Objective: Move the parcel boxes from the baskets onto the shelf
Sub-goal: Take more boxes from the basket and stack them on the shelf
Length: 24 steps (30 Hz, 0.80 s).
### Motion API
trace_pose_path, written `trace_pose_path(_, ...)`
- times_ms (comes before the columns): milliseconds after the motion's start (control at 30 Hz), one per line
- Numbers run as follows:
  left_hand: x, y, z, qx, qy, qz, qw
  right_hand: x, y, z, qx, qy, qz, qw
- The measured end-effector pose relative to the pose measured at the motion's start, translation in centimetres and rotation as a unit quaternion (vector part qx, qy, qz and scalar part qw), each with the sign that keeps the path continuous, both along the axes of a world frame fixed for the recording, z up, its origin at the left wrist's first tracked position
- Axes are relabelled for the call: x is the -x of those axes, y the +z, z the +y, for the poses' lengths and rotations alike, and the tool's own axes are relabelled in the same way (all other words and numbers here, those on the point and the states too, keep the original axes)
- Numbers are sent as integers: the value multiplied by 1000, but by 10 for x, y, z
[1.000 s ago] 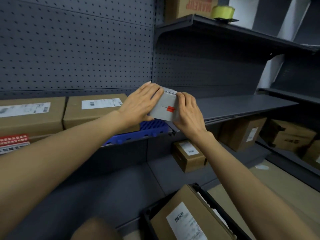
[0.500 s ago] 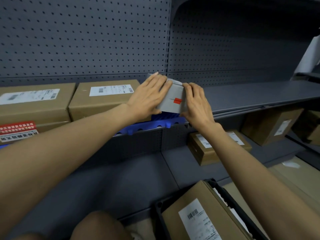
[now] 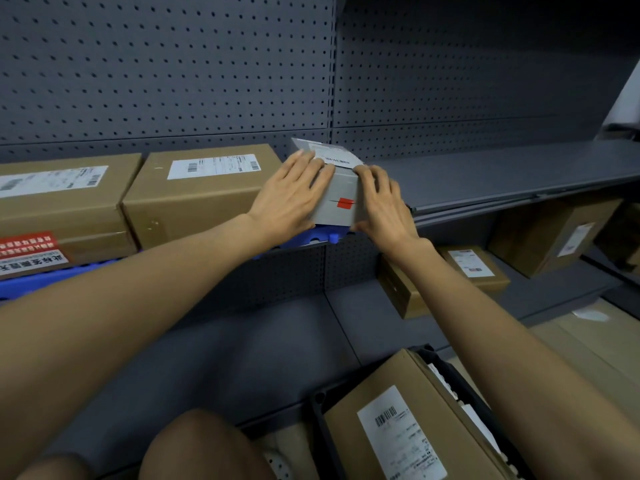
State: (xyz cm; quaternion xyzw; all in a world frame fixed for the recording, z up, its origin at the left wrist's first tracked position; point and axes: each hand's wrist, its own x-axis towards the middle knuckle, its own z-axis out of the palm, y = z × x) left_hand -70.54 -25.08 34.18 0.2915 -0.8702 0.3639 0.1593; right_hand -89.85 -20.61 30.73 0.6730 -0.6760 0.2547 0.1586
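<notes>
Both the left hand and right hand clasp the grey parcel on the shelf, just right of two brown boxes already placed (one labelled box waits in the basket below the shelf).

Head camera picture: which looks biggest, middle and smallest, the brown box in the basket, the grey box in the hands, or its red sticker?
1. Brown box in the basket, though it is nearest the camera.
2. Grey box.
3. Red sticker.
</notes>
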Motion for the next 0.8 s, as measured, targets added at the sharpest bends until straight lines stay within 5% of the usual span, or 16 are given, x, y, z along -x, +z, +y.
trace_pose_path(800, -1, 3, -24, -44, -63, 22, 997, 30, 7, -27, -39, 83, -6, 996)
